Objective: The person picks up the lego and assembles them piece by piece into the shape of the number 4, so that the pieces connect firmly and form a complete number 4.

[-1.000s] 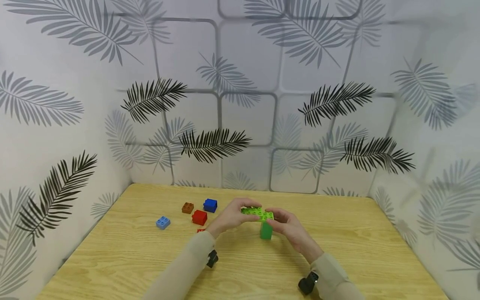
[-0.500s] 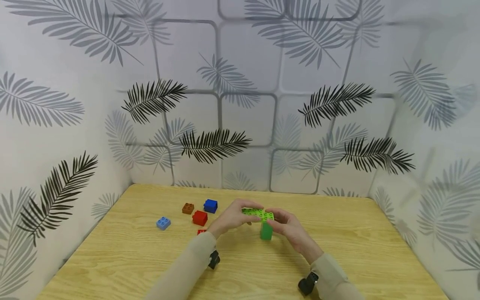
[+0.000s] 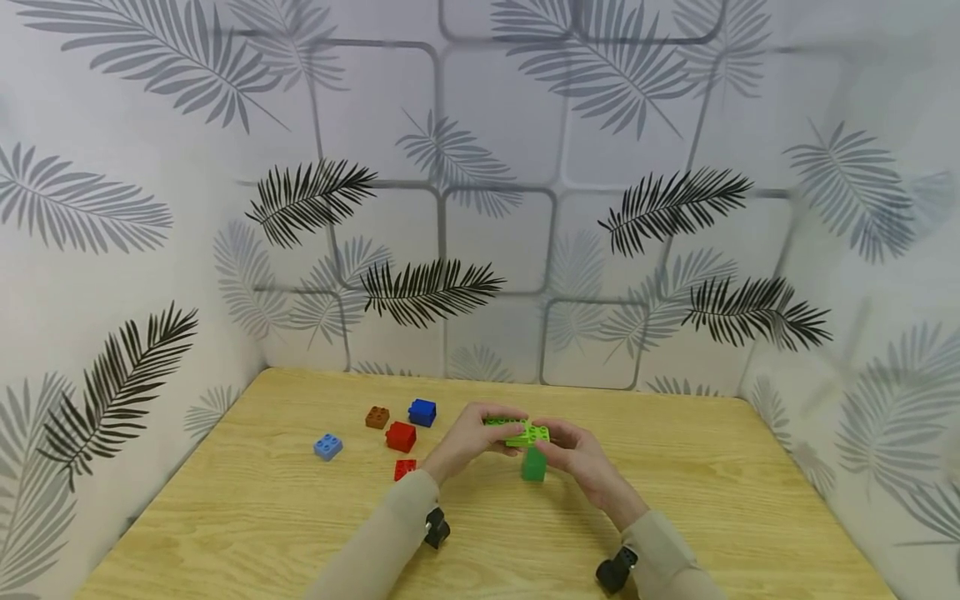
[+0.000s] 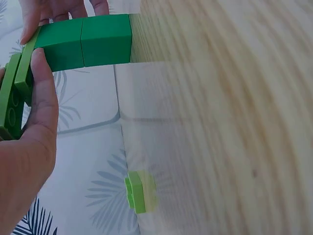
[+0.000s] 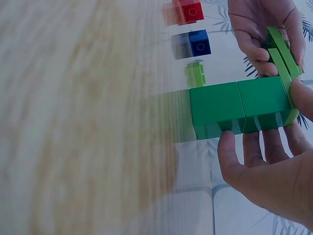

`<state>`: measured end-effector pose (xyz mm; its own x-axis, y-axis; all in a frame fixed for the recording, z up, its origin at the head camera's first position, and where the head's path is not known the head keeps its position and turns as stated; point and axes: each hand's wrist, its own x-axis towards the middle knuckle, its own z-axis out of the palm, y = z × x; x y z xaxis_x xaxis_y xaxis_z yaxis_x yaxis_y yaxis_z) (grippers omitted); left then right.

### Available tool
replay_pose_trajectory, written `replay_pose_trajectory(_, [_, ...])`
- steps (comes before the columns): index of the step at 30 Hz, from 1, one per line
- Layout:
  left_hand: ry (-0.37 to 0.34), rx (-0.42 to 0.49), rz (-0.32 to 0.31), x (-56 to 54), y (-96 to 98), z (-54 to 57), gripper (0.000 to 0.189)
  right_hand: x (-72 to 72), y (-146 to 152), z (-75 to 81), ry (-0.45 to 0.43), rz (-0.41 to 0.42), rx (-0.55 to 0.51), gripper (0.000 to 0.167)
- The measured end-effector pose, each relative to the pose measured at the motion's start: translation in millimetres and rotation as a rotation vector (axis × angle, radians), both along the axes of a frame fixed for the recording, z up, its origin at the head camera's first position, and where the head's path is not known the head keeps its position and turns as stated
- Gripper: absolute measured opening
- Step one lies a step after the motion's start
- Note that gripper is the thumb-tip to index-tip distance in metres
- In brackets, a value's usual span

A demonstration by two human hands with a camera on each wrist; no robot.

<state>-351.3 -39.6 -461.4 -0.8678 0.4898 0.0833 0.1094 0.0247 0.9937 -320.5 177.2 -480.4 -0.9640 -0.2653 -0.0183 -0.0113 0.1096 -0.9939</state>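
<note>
A stack of two dark green blocks [image 3: 534, 465] stands upright on the table, topped by a lime green plate that overhangs toward the left. Over the overhang lies a second lime green plate [image 4: 11, 88], its tubed underside partly visible in the left wrist view. My left hand [image 3: 468, 437] pinches this second plate, one finger reaching underneath beside the blocks. Thumb and fingers of my right hand [image 3: 588, 467] grip the stack around its top. Whether the two plates are locked together I cannot tell.
Left of the hands lie a light blue brick [image 3: 327, 447], a brown brick [image 3: 377, 417], a blue brick [image 3: 422, 412], a larger red brick [image 3: 401, 436] and a smaller red one [image 3: 405, 469]. A lime brick [image 4: 137, 192] sits behind the left hand. Patterned walls border the table.
My left thumb has shifted over the second lime plate, which now sits overlapping the plate on the stack. The right hand stays put. More of the smaller red brick shows beside the left sleeve.
</note>
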Motion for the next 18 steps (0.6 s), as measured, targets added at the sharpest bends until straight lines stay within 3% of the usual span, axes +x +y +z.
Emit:
replay_pose_trajectory(6, [-0.058, 0.053, 0.017, 0.4, 2.0, -0.9, 0.029, -0.2, -0.1, -0.2, -0.01, -0.009, -0.009, 0.052])
replay_pose_trajectory(18, [-0.103, 0.054, 0.028, -1.0, 3.9, 1.0, 0.03, -0.7, -0.4, -2.3, 0.006, -0.001, -0.009, 0.053])
